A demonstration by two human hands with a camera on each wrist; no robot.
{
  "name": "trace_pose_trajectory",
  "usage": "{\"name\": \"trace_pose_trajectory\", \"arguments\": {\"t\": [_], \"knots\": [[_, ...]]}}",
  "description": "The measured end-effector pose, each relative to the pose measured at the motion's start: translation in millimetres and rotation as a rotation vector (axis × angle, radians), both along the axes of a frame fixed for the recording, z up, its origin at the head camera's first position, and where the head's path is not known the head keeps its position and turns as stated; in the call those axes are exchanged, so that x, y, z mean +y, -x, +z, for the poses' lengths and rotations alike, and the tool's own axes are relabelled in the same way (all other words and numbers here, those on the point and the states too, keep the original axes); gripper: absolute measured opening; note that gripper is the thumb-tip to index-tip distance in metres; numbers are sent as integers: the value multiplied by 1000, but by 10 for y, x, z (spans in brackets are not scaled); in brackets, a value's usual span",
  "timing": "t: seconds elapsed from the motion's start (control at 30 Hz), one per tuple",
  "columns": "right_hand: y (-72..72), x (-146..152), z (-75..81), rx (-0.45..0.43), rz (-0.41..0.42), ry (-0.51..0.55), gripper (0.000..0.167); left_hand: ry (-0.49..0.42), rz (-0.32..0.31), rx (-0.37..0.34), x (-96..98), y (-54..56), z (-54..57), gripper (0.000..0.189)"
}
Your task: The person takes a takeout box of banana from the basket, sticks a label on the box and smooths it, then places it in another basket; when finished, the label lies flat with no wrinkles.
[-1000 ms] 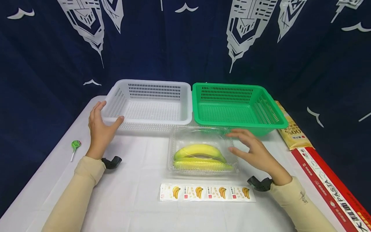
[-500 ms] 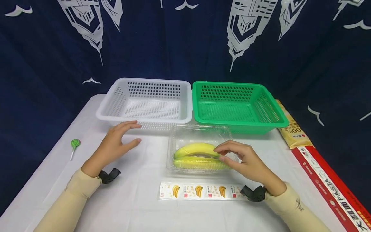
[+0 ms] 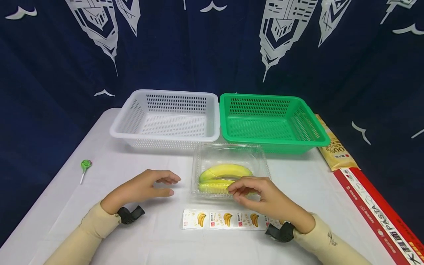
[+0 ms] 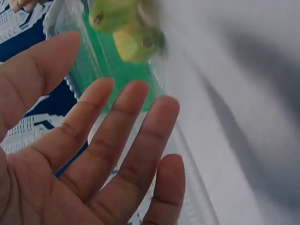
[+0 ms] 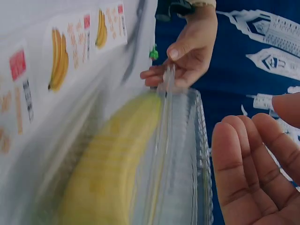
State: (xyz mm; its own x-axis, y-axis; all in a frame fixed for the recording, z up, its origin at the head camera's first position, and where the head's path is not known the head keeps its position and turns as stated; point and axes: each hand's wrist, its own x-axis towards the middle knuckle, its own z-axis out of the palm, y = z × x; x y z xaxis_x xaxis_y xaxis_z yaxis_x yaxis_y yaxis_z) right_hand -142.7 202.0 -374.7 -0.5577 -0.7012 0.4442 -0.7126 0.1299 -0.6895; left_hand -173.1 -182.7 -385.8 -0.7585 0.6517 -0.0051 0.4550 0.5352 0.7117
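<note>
A clear plastic box (image 3: 194, 173) with bananas (image 3: 225, 170) inside rests on the white table. My right hand (image 3: 265, 197) hovers over its front right part, fingers loosely bent and nothing in them. In the right wrist view the bananas (image 5: 108, 164) show through the plastic, and the right hand's palm (image 5: 258, 183) is bare. To the left of the box, my left hand (image 3: 142, 188) is held with loose fingers and an empty palm (image 4: 70, 183). A strip of banana stickers (image 3: 218, 219) lies in front of the box, its right end partly covered by the right wrist device.
Behind the box stand a white basket (image 3: 172, 139) and a green basket (image 3: 275, 142), side by side. At the left lies a green lollipop (image 3: 86, 165). Along the right edge are a yellow packet (image 3: 338, 154) and a red pasta box (image 3: 377, 217). A dark patterned curtain (image 3: 198, 48) hangs behind.
My left hand has come from the white basket's left corner towards me and right, beside the box. The right hand has moved left and nearer from the box's right side to its front.
</note>
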Motion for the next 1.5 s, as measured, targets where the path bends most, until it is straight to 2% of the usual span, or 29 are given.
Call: {"name": "trace_pose_trajectory", "arguments": {"t": [0.13,0.27,0.4,0.57,0.7,0.93,1.13,1.5], "knots": [[-74,-102,-45,-48,50,-80,25,45,-74,-103,89,-35,-33,36],[-148,-229,-124,-122,105,-174,21,83,-116,-226,171,-79,-59,33],[-183,-353,-228,-156,150,-245,19,100,-133,-283,245,-106,-82,27],[-177,-462,-334,-142,166,-306,21,115,-161,-345,329,-104,-122,17],[-147,-536,-382,-174,168,-326,23,102,-186,-405,385,-98,-159,14],[-97,-603,-442,-303,183,-317,26,80,-197,-450,431,-110,-182,20],[-86,-630,-492,-384,203,-316,27,55,-224,-528,449,-110,-215,21],[-92,-657,-508,-376,197,-308,28,2,-309,-654,488,-110,-259,16]]}}
